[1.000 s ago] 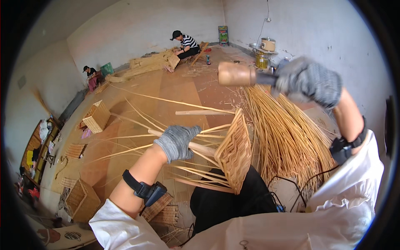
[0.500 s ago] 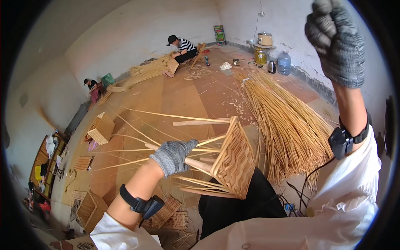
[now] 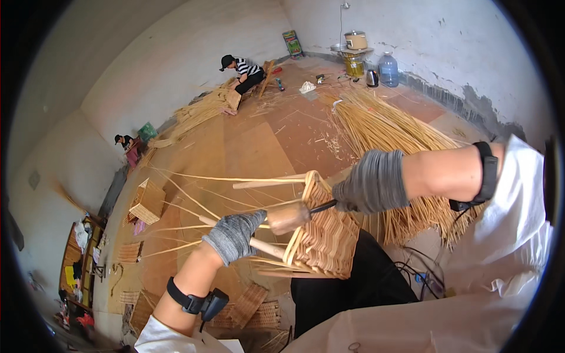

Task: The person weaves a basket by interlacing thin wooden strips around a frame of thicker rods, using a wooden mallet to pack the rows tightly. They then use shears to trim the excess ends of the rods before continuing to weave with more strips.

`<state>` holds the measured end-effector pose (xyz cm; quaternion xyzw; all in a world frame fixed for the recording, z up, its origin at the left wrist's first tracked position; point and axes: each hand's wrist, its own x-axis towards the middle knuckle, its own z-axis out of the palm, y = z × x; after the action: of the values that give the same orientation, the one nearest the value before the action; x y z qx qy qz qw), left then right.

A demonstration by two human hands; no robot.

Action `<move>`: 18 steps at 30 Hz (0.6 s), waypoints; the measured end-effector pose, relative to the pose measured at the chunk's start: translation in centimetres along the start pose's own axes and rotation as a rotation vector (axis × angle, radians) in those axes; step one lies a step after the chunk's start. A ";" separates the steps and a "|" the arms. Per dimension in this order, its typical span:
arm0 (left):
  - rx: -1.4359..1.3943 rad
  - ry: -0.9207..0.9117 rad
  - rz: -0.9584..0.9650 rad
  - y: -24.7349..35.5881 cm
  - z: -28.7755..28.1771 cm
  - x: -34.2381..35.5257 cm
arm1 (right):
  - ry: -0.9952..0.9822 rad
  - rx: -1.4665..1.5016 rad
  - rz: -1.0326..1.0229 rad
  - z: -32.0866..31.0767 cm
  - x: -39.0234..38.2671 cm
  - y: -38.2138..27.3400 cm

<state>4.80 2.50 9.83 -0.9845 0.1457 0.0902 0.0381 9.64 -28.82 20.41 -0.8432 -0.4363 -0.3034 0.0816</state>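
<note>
A half-woven wicker basket (image 3: 328, 238) rests on its side against my dark trouser leg, with wooden stakes and long loose rods pointing left. My left hand (image 3: 235, 234), in a grey knit glove, is closed around a wooden stake (image 3: 268, 247) of it. My right hand (image 3: 372, 182), gloved alike, grips the dark handle of a wooden mallet (image 3: 288, 218). The mallet's head lies over the basket's upper woven edge, among the stakes. Whether it touches the weave I cannot tell. The fingers of my right hand are partly hidden behind the glove's back.
A large bundle of rods (image 3: 406, 129) spreads on the floor at right. Finished-looking woven baskets (image 3: 148, 201) and flat woven pieces (image 3: 250, 305) lie at left and below. Two people sit working farther off. Black cables (image 3: 421, 267) run beside my leg; a water jug (image 3: 388, 69) stands by the wall.
My right hand has swung down from high at the upper right to the basket, bringing the mallet into view. My left hand keeps its hold on the stake.
</note>
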 end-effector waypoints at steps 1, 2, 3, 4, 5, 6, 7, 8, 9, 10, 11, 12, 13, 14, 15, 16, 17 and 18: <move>0.012 0.038 0.030 -0.1 -0.1 0.0 | -0.005 0.126 -0.123 -0.1 0.9 1.1; 0.033 0.060 0.042 0.0 0.0 0.0 | -0.018 0.251 -0.254 0.0 2.0 2.7; -0.070 0.040 0.029 -0.2 0.1 0.0 | -0.042 0.309 -0.289 0.6 2.5 4.3; -0.052 0.073 0.060 -0.2 0.2 0.0 | -0.052 0.359 -0.303 1.2 2.5 6.3; -0.047 0.085 0.073 -0.3 0.4 0.1 | -0.107 0.300 -0.202 2.1 2.2 7.8; -0.039 0.096 0.070 -0.4 0.5 0.1 | -0.157 0.268 -0.149 3.3 1.7 9.0; -0.050 0.091 0.079 -0.4 0.6 0.1 | -0.234 0.224 -0.095 4.7 1.0 9.2; -0.057 0.085 0.074 -0.5 0.7 0.1 | -0.324 0.162 -0.045 6.0 0.1 9.2; -0.061 0.086 0.072 -0.5 0.6 0.0 | -0.442 0.102 -0.013 7.4 -0.6 8.6; -0.077 0.108 0.093 -0.6 0.6 0.1 | -0.520 0.085 -0.028 8.2 -1.4 7.9; 0.013 0.063 0.093 -0.7 0.5 0.0 | -0.559 0.091 -0.068 8.4 -2.0 7.3; -0.005 0.062 0.110 -0.7 0.4 0.1 | -0.490 0.135 -0.121 8.2 -2.3 6.5; -0.005 0.074 0.130 -0.7 0.3 0.0 | -0.372 0.184 -0.172 7.6 -2.4 6.3; -0.016 0.092 0.144 -0.8 0.3 0.1 | -0.233 0.213 -0.226 6.9 -2.2 6.2; -0.084 0.115 0.148 -0.8 0.4 0.1 | -0.090 0.236 -0.260 6.4 -2.1 6.2; -0.067 0.131 0.135 -0.9 0.6 0.1 | 0.053 0.256 -0.285 6.2 -1.7 6.8; -0.065 0.132 0.134 -0.9 0.8 0.2 | 0.179 0.281 -0.308 6.4 -1.6 7.3; -0.065 0.139 0.141 -1.0 0.9 0.2 | 0.291 0.319 -0.345 7.1 -1.9 8.2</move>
<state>5.09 3.50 8.92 -0.9764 0.2138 0.0287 -0.0103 18.38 -32.24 14.63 -0.6805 -0.5995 -0.3580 0.2222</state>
